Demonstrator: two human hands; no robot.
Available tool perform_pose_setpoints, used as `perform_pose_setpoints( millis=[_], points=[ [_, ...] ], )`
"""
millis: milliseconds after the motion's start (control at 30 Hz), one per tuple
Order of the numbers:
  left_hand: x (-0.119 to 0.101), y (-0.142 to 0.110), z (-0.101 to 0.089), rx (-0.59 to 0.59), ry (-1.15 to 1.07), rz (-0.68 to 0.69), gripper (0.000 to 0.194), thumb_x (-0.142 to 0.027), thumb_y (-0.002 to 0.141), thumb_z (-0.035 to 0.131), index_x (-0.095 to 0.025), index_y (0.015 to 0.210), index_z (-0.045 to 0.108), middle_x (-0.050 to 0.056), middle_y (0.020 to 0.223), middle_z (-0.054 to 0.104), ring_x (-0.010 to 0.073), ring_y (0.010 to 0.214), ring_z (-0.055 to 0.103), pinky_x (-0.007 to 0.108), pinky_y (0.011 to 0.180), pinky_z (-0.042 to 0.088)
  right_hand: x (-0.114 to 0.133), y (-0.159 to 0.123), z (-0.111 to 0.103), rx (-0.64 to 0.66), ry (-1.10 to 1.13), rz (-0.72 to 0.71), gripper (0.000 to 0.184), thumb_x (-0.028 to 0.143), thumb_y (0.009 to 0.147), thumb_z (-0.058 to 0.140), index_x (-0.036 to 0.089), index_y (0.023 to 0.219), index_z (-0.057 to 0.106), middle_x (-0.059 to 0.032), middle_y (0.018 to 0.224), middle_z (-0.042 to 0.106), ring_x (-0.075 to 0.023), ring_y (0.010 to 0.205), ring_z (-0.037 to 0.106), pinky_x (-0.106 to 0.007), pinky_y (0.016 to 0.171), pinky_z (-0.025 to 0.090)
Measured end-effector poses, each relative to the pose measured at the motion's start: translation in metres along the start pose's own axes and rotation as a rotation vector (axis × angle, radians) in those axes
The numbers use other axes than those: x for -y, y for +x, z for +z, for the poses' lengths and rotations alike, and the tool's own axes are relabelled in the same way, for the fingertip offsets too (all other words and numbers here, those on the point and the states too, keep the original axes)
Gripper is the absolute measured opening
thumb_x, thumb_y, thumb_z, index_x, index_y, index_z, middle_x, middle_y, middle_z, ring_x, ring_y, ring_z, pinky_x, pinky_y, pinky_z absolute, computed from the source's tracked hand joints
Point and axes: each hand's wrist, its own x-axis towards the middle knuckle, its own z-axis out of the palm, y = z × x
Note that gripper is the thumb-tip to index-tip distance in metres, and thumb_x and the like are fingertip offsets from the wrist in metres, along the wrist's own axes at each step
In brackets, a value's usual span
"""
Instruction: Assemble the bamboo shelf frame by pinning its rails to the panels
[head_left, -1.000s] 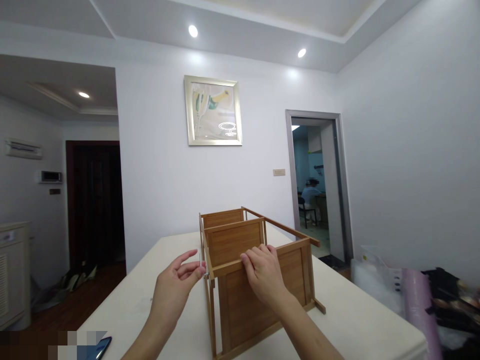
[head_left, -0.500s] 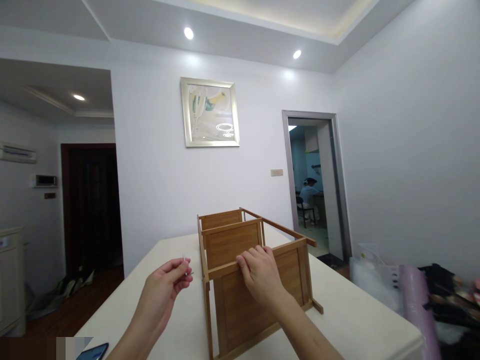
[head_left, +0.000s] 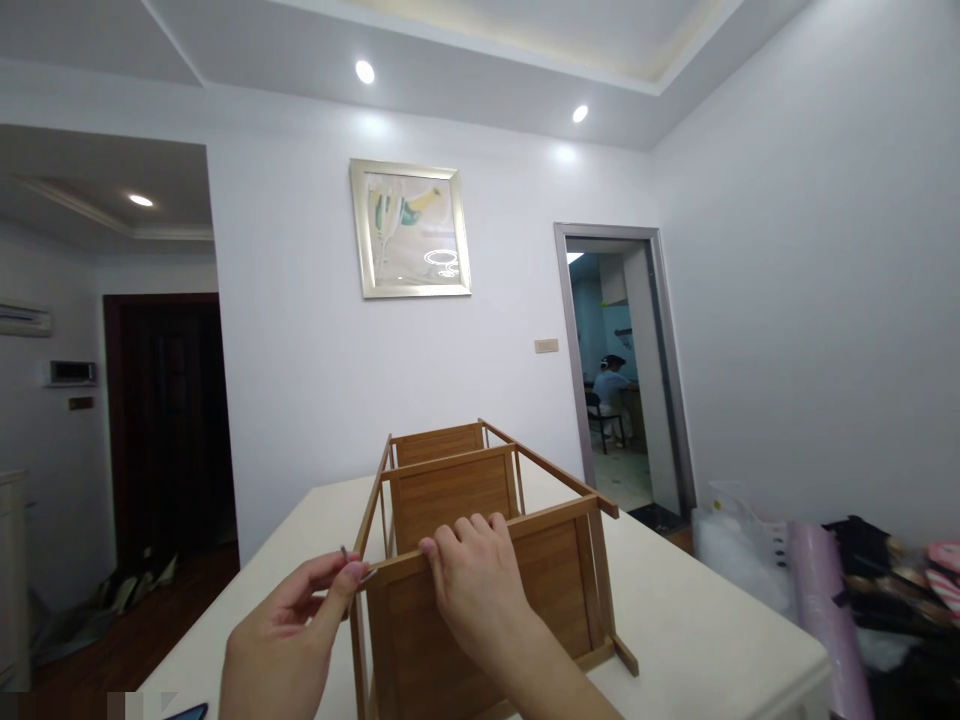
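Observation:
A brown wooden shelf unit (head_left: 453, 496) lies on its side on the white table (head_left: 315, 515), its slatless panels standing upright between thin rails. My right hand (head_left: 480, 580) is wrapped over the top edge of the nearest panel. Between the thumb and fingers of my left hand (head_left: 292, 620) is a thin silver metal piece that looks like a small hex key (head_left: 367, 575); its two ends stick out and the rest is hidden. Those fingertips are at the near left corner of the frame, where the rail meets the panel.
A dark phone (head_left: 187, 712) shows partly at the lower left table edge. Right of the table stand a purple roll (head_left: 821, 600), clear plastic wrapping (head_left: 739, 550) and a dark pile of goods. Beyond the doorway (head_left: 611, 400) a person sits at a desk.
My left hand has moved from beside the frame to its near left corner with the hex key. The near end of the shelf unit has shifted left, my right hand still on it.

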Motion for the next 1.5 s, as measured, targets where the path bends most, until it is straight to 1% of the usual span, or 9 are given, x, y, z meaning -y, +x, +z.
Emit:
perform_pose_setpoints(
  millis=[167, 300, 400, 567, 767, 900, 1000, 1200, 1500],
  points=[
    [-0.013, -0.033, 0.011, -0.125, -0.036, 0.214, 0.039, -0.060, 0.062, 0.071, -0.028, 0.083, 0.075, 0.002, 0.089, 0.077, 0.0279, 0.091, 0.069, 0.037, 0.093, 0.052, 0.016, -0.015, -0.028, -0.158, 0.450, 0.067, 0.022, 0.032, 0.095, 0.045, 0.025, 0.100, 0.066, -0.0085, 0.102, 0.068, -0.0247, 0.099, 0.056, -0.045, 0.093, 0.034],
    [-0.033, -0.059, 0.039, 0.000, -0.198, 0.314, 0.022, -0.049, 0.068, 0.071, -0.029, 0.076, 0.075, 0.003, 0.088, 0.077, 0.0258, 0.087, 0.069, 0.036, 0.088, 0.055, 0.023, -0.024, -0.047, -0.066, 1.192, 0.396, 0.027, 0.046, 0.087, 0.058, 0.022, 0.088, 0.072, -0.0056, 0.084, 0.071, -0.0206, 0.081, 0.063, -0.034, 0.073, 0.047],
    [-0.044, -0.067, 0.060, 0.073, -0.280, 0.392, 0.014, -0.043, 0.071, 0.070, -0.029, 0.070, 0.074, 0.003, 0.098, 0.075, 0.0253, 0.093, 0.067, 0.036, 0.087, 0.055, 0.020, -0.025, -0.053, -0.050, 1.644, 0.615, 0.028, 0.043, 0.074, 0.075, 0.017, 0.086, 0.075, -0.0069, 0.085, 0.073, -0.0193, 0.081, 0.065, -0.030, 0.075, 0.050],
    [-0.053, -0.069, 0.094, 0.152, -0.322, 0.378, 0.012, -0.039, 0.074, 0.070, -0.027, 0.074, 0.075, 0.003, 0.106, 0.072, 0.0234, 0.097, 0.066, 0.034, 0.087, 0.055, 0.002, -0.029, -0.060, -0.167, 2.070, 0.806, 0.031, 0.027, 0.060, 0.087, 0.016, 0.087, 0.075, -0.0067, 0.095, 0.072, -0.0131, 0.085, 0.065, -0.023, 0.083, 0.050],
    [-0.063, -0.069, 0.128, 0.347, -0.307, 0.413, 0.016, -0.037, 0.080, 0.065, -0.026, 0.087, 0.074, 0.004, 0.114, 0.070, 0.0240, 0.107, 0.064, 0.035, 0.094, 0.052, -0.028, -0.035, -0.073, -0.401, 1.981, 0.835, 0.027, 0.026, 0.063, 0.085, 0.019, 0.086, 0.073, -0.0044, 0.096, 0.072, -0.0131, 0.087, 0.065, -0.024, 0.083, 0.052],
    [-0.053, -0.048, 0.133, 0.311, 0.166, 0.736, 0.044, -0.037, 0.078, 0.066, -0.023, 0.120, 0.062, 0.010, 0.127, 0.064, 0.0311, 0.124, 0.052, 0.044, 0.105, 0.039, -0.076, -0.036, -0.095, -0.620, 1.663, 0.774, 0.027, 0.034, 0.065, 0.083, 0.020, 0.085, 0.070, -0.0031, 0.085, 0.071, -0.0151, 0.078, 0.064, -0.031, 0.078, 0.053],
    [-0.045, -0.032, 0.129, 0.341, 0.617, 0.812, 0.030, -0.045, 0.082, 0.059, -0.018, 0.094, 0.067, 0.013, 0.093, 0.072, 0.0320, 0.095, 0.064, 0.043, 0.086, 0.045, -0.123, -0.043, -0.106, -0.738, 1.324, 0.761, 0.034, 0.039, 0.068, 0.080, 0.021, 0.094, 0.070, 0.0016, 0.070, 0.064, -0.0121, 0.064, 0.056, -0.029, 0.070, 0.050],
    [-0.037, -0.016, 0.118, 0.351, 0.925, 0.796, 0.032, -0.049, 0.088, 0.046, -0.021, 0.075, 0.057, 0.004, 0.075, 0.066, 0.0219, 0.073, 0.062, 0.032, 0.067, 0.039, -0.172, -0.070, -0.089, -0.431, 0.923, 0.765, 0.041, 0.048, 0.072, 0.071, 0.018, 0.099, 0.069, -0.0002, 0.068, 0.064, -0.0153, 0.062, 0.058, -0.031, 0.065, 0.047],
    [-0.011, 0.012, 0.083, 0.350, 0.982, 0.762, 0.034, -0.054, 0.085, 0.047, -0.023, 0.082, 0.058, 0.003, 0.079, 0.068, 0.0227, 0.078, 0.064, 0.032, 0.070, 0.040, -0.153, -0.082, -0.049, -0.228, 0.942, 0.762, 0.037, 0.050, 0.063, 0.077, 0.016, 0.078, 0.071, -0.0045, 0.068, 0.069, -0.0182, 0.061, 0.061, -0.032, 0.063, 0.048]
  ],
)
